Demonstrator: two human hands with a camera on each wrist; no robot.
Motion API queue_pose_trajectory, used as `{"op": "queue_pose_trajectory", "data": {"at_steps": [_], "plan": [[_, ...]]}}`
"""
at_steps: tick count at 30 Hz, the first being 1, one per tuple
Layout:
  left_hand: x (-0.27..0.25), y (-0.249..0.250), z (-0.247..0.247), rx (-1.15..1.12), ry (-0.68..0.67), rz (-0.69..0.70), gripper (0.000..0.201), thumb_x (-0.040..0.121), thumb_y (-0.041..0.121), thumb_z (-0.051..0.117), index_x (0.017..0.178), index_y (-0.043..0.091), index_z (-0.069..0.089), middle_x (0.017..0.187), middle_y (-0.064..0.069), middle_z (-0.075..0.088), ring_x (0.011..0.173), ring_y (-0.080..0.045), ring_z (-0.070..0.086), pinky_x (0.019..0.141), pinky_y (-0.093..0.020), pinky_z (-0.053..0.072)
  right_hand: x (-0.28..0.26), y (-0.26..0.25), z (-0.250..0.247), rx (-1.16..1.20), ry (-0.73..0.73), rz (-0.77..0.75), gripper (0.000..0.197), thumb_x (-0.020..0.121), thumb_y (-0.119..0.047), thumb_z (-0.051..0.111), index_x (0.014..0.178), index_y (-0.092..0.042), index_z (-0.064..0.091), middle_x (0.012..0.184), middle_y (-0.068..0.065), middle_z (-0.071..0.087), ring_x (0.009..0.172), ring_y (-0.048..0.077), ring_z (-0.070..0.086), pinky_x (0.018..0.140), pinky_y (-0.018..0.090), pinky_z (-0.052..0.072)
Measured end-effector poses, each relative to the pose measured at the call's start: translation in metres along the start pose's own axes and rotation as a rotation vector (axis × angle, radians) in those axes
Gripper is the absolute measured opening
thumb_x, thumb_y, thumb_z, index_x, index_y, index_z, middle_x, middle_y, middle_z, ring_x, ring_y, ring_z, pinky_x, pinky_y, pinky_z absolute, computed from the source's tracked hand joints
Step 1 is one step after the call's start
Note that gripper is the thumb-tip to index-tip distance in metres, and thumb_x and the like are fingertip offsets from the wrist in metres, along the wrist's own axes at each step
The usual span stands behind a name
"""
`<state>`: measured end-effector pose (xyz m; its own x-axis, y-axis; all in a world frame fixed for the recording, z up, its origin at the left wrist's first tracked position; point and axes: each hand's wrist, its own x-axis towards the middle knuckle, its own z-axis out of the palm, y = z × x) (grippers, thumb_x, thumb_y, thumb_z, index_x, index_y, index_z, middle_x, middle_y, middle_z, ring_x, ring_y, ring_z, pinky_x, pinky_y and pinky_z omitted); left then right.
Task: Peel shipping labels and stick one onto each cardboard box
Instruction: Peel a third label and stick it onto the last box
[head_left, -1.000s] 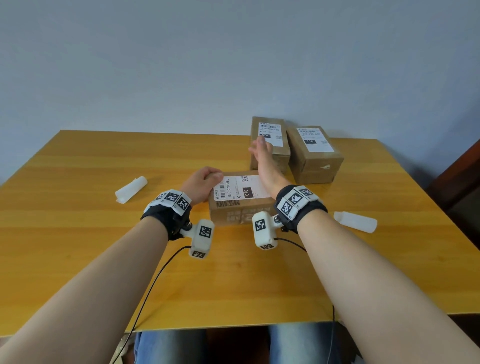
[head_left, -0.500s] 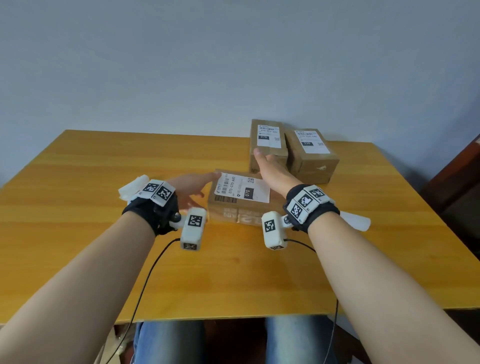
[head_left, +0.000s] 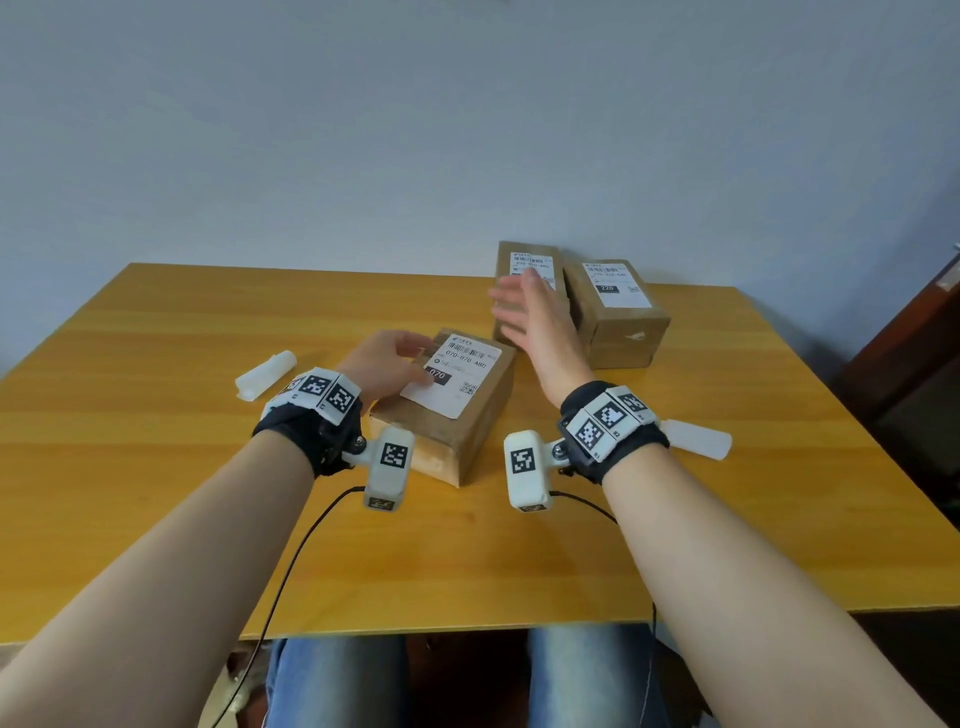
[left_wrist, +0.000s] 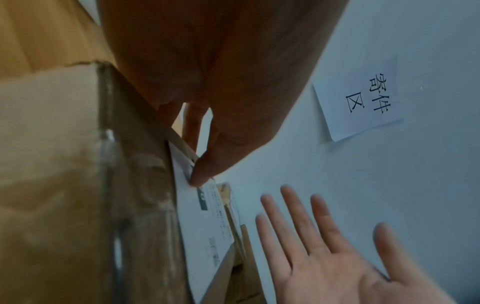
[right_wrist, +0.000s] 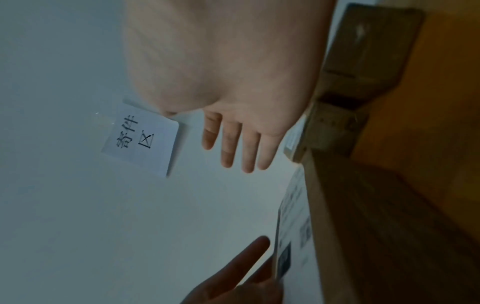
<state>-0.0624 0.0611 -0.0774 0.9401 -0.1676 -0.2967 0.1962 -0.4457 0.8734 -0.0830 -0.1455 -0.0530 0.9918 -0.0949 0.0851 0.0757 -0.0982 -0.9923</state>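
On the table (head_left: 156, 467), left hand (head_left: 387, 364) presses the box's label (head_left: 457, 374); right hand (head_left: 535, 322) hovers spread.

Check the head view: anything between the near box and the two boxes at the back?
Only the right hand, open and raised over that gap; below it bare table. Near box, back boxes.

nearest box (head_left: 457, 415) turned askew, left hand (head_left: 387, 366) now on its label (head_left: 451, 375), right hand (head_left: 537, 325) lifted clear

Both hands reach forward: left (head_left: 387, 364) fingers loosely bent, right (head_left: 535, 322) splayed flat.
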Motion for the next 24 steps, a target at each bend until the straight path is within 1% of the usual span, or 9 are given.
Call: {"op": "queue_pose_trajectory", "data": {"at_steps": [4, 7, 10, 14, 16, 18, 20, 22, 24], "plan": [[-0.001, -0.008, -0.003, -0.04, -0.028, -0.01, 0.061, 0.09, -0.002, 0.071, 0.146, 0.017, 0.054, 0.139, 0.004, 0.06, 0.113, -0.025, 0.068, 0.1, -0.047, 0.056, -0.007, 0.006, 0.026, 0.29, -0.206, 0.06, 0.066, 0.107, -0.058, 0.021, 0.145, -0.012, 0.048, 0.147, 0.008, 0.059, 0.136, 0.025, 0.056, 0.117, 0.042, 0.042], [-0.003, -0.012, -0.002, -0.07, -0.042, -0.014, 0.06, 0.09, 0.003, 0.074, 0.146, 0.016, 0.054, 0.135, 0.004, 0.063, 0.11, -0.026, 0.069, 0.099, -0.047, 0.056, -0.004, 0.011, 0.042, 0.335, -0.292, 0.083, 0.068, 0.107, -0.06, 0.017, 0.146, -0.015, 0.047, 0.155, 0.011, 0.051, 0.146, 0.025, 0.045, 0.124, 0.043, 0.032], [-0.002, -0.017, -0.002, -0.071, -0.058, -0.018, 0.055, 0.089, 0.009, 0.078, 0.141, 0.015, 0.061, 0.122, 0.0, 0.072, 0.104, -0.027, 0.072, 0.095, -0.044, 0.059, 0.001, 0.011, 0.056, 0.325, -0.345, 0.084, 0.07, 0.106, -0.061, 0.014, 0.15, -0.015, 0.044, 0.16, 0.01, 0.044, 0.151, 0.024, 0.037, 0.127, 0.043, 0.025], [-0.001, -0.023, -0.002, -0.085, -0.078, -0.045, 0.052, 0.087, 0.018, 0.082, 0.136, 0.017, 0.065, 0.112, -0.001, 0.078, 0.101, -0.025, 0.075, 0.089, -0.041, 0.061, 0.005, 0.014, 0.068, 0.16, -0.406, 0.047, 0.075, 0.106, -0.06, 0.008, 0.158, -0.011, 0.033, 0.166, 0.008, 0.035, 0.156, 0.02, 0.026, 0.13, 0.043, 0.015], [-0.001, -0.027, -0.004, -0.084, -0.075, -0.056, 0.048, 0.085, 0.025, 0.084, 0.13, 0.022, 0.068, 0.109, 0.001, 0.079, 0.102, -0.025, 0.075, 0.093, -0.045, 0.06, 0.004, 0.021, 0.07, 0.095, -0.441, 0.042, 0.09, 0.097, -0.074, 0.016, 0.159, -0.011, 0.031, 0.166, 0.007, 0.034, 0.156, 0.018, 0.025, 0.13, 0.043, 0.013], [-0.001, -0.03, -0.005, -0.082, -0.074, -0.062, 0.036, 0.083, 0.029, 0.085, 0.117, 0.03, 0.072, 0.106, 0.003, 0.08, 0.101, -0.025, 0.076, 0.095, -0.048, 0.06, 0.003, 0.026, 0.067, 0.061, -0.467, 0.023, 0.108, 0.081, -0.09, 0.028, 0.158, -0.013, 0.032, 0.166, 0.006, 0.035, 0.156, 0.018, 0.024, 0.129, 0.039, 0.013], [-0.002, -0.031, -0.006, -0.084, -0.076, -0.068, 0.027, 0.083, 0.031, 0.085, 0.106, 0.037, 0.072, 0.104, 0.006, 0.08, 0.1, -0.024, 0.076, 0.095, -0.048, 0.06, 0.002, 0.029, 0.064, -0.004, -0.489, -0.016, 0.114, 0.074, -0.097, 0.032, 0.157, -0.019, 0.034, 0.166, 0.002, 0.035, 0.156, 0.016, 0.023, 0.127, 0.034, 0.014], [-0.002, -0.031, -0.006, -0.081, -0.078, -0.067, 0.025, 0.083, 0.032, 0.085, 0.103, 0.039, 0.072, 0.103, 0.007, 0.08, 0.099, -0.023, 0.076, 0.094, -0.047, 0.06, 0.002, 0.031, 0.062, -0.116, -0.529, -0.065, 0.105, 0.08, -0.095, 0.024, 0.156, -0.024, 0.037, 0.166, -0.003, 0.035, 0.154, 0.01, 0.025, 0.127, 0.035, 0.013], [-0.001, -0.032, -0.007, -0.067, -0.079, -0.063, 0.024, 0.083, 0.033, 0.085, 0.101, 0.041, 0.071, 0.103, 0.009, 0.08, 0.099, -0.021, 0.076, 0.094, -0.046, 0.061, 0.003, 0.033, 0.062, -0.231, -0.575, -0.101, 0.088, 0.094, -0.081, 0.014, 0.156, -0.024, 0.038, 0.164, -0.004, 0.037, 0.152, 0.006, 0.028, 0.127, 0.037, 0.015]]}}
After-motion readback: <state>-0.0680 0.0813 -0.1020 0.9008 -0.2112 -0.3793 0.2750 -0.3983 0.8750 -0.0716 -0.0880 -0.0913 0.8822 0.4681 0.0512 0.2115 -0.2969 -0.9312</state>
